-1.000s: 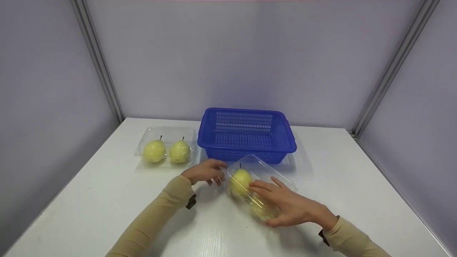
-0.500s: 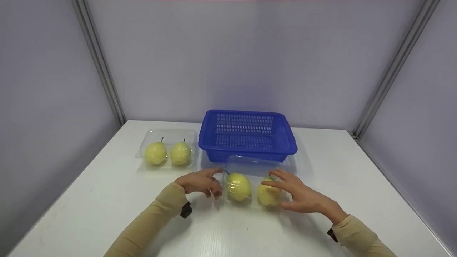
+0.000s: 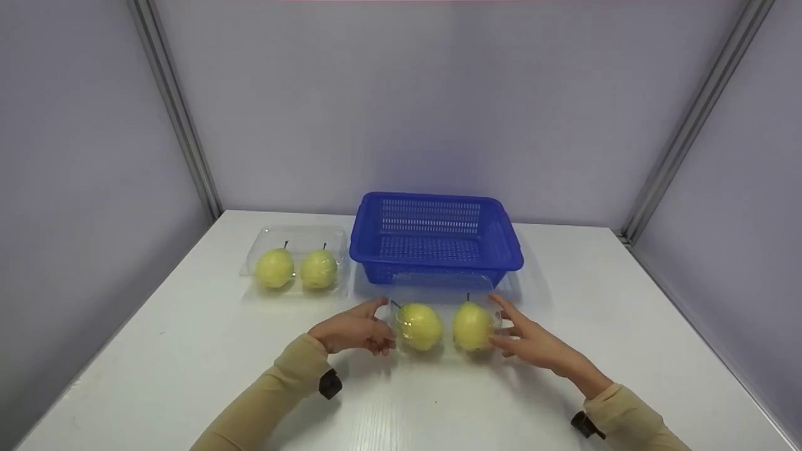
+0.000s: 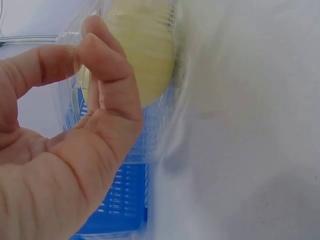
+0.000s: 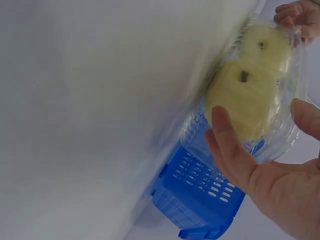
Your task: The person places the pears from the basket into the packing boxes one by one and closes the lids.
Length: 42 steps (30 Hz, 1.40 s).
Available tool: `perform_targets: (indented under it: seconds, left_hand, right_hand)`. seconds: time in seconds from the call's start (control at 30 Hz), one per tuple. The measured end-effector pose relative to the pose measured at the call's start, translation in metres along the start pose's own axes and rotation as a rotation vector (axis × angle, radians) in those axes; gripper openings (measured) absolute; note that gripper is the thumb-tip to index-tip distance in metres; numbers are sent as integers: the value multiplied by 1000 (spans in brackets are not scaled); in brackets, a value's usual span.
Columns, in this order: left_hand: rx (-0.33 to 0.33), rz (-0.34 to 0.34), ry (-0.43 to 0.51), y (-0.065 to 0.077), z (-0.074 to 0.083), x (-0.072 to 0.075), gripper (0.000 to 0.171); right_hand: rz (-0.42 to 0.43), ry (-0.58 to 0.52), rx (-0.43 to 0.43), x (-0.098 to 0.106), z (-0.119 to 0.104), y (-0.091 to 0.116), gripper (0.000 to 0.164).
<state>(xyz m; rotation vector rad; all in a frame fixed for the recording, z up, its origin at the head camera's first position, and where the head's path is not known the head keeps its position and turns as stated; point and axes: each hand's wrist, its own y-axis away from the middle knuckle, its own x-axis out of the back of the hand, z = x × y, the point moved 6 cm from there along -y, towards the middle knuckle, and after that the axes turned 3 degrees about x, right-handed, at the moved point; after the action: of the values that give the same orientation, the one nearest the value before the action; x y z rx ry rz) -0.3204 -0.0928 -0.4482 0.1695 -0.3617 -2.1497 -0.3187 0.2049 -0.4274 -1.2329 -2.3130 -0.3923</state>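
A clear plastic clamshell box (image 3: pixel 448 295) stands in front of the blue basket. Inside it are two yellow-green pears, the left pear (image 3: pixel 420 327) with its stem leaning left and the right pear (image 3: pixel 473 326) with its stem up. At the box's left end, my left hand (image 3: pixel 358 328) has curled fingers; in the left wrist view its thumb and forefinger pinch the clear rim. My right hand (image 3: pixel 532 341) is at the right end, its fingers spread along the box and its thumb apart from them, as the right wrist view shows. Whether the box's lid is fastened cannot be told.
Behind the box stands a blue slotted basket (image 3: pixel 432 262) with nothing in it. To its left sits another clear box (image 3: pixel 301 235) holding two pears (image 3: pixel 274 268). The white table (image 3: pixel 401 410) meets pale walls at the back and sides.
The box has turned from a slant to square with the basket, and both pears now show plainly. My right hand has moved off its top to the right end; my left hand stays at the left.
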Motion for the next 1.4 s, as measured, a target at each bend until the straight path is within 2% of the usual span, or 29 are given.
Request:
perform_targets:
  seconds: [0.1,0.27,0.37,0.53,0.77,1.17,1.4]
  left_hand:
    - [-8,-2,-3,0,0,0,94]
    - [-8,3,-8,-1,-2,1,94]
    - [-8,10,-10,-2,-3,2,94]
    - [-9,8,-13,-4,-2,2,95]
    - [-16,8,-24,-4,-3,2,95]
    - [-24,0,-27,-3,-5,6,95]
    - [-35,-22,-8,-4,-4,4,96]
  right_hand:
    - [-14,-129,-79,1,3,2,87]
    - [-20,-235,-156,3,7,2,84]
    - [-21,-256,-186,3,9,1,83]
    - [-52,-223,-226,5,11,2,82]
    - [-122,-246,-229,3,12,1,83]
    - [-142,-289,-198,2,14,-5,86]
    - [-140,-307,-201,1,17,-4,85]
